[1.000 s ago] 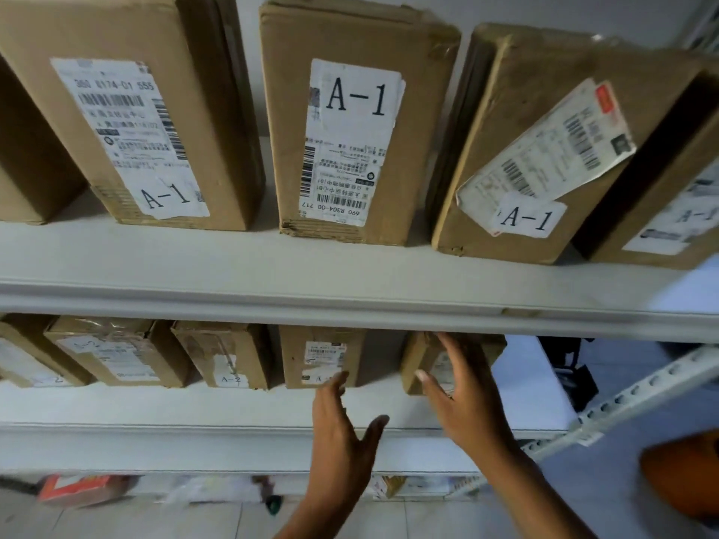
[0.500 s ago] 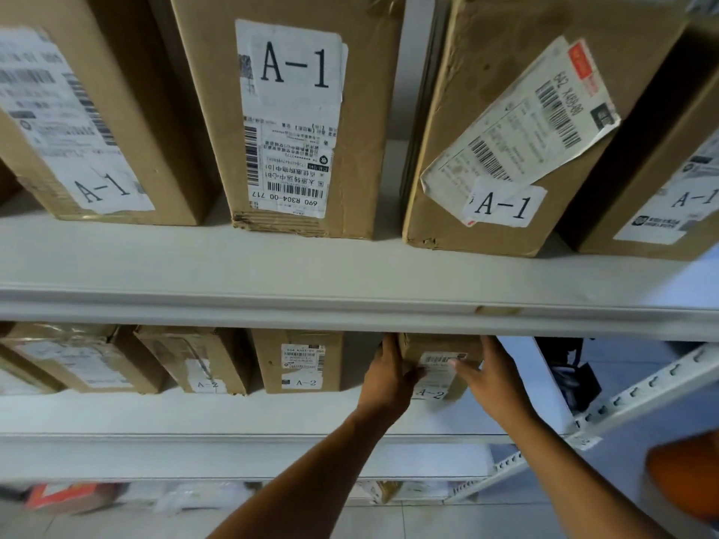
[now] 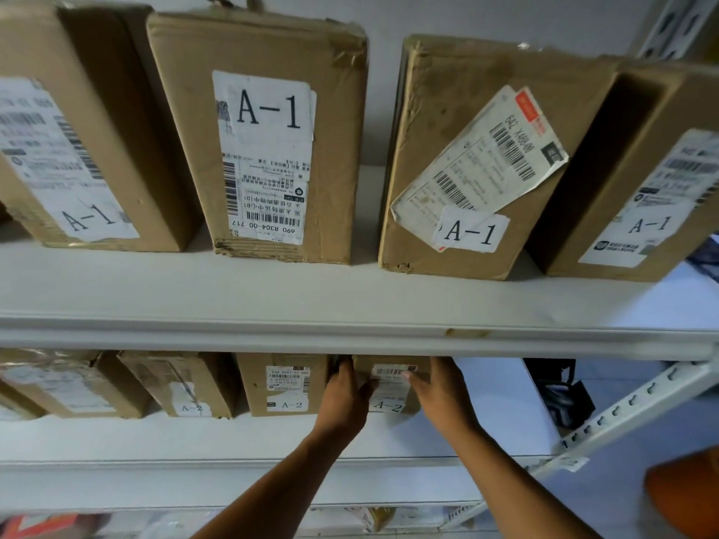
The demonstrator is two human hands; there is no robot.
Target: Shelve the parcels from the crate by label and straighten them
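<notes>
On the lower shelf (image 3: 155, 441) a small brown parcel (image 3: 391, 398) labelled A-2 stands at the right end of the row. My left hand (image 3: 344, 394) grips its left side, thumb across the front. Over on the parcel's right side my right hand (image 3: 441, 394) grips it, thumb lying on the shipping label. The parcel's top is hidden behind the upper shelf's edge. No crate is in view.
Three more A-2 parcels (image 3: 284, 383) stand left of it, the leftmost ones askew. The upper shelf (image 3: 272, 293) carries several tall A-1 parcels (image 3: 272, 142). A slanted metal brace (image 3: 630, 410), a dark object (image 3: 560, 390) and something orange (image 3: 684, 496) are at the right.
My left hand has gone from hovering in front of the shelf to the parcel's left side. My right hand stays on the parcel, which now faces squarely forward. The view has shifted.
</notes>
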